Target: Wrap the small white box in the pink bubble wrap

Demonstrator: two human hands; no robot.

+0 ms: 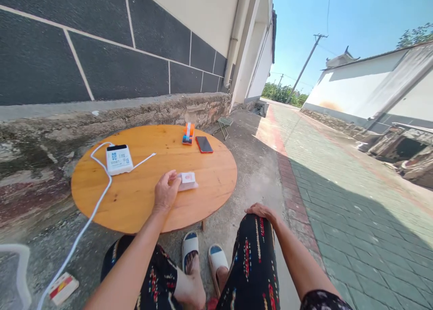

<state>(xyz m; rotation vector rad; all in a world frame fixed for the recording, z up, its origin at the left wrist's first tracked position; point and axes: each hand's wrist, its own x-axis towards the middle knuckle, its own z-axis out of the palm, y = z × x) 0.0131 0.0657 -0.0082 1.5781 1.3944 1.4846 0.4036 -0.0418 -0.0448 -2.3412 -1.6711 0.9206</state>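
On the round wooden table [135,201], a small white box [188,178] with a pale red mark on top lies near the front right. What looks like a clear plastic wrapper [189,187] sticks out around its base. My left hand [167,190] is at the box's left end, fingers bent and closed on that edge; the exact fingertip contact is partly hidden. My right hand [260,210] lies flat over my right knee, away from the table, and holds nothing.
A white power bank-like device [119,159] with cables sits at the table's left. Toward the back are an orange-and-blue tape dispenser [188,134] and a red-edged phone [204,144]. A folding stool [223,126] stands beyond, and a white cable [89,222] hangs over the left edge.
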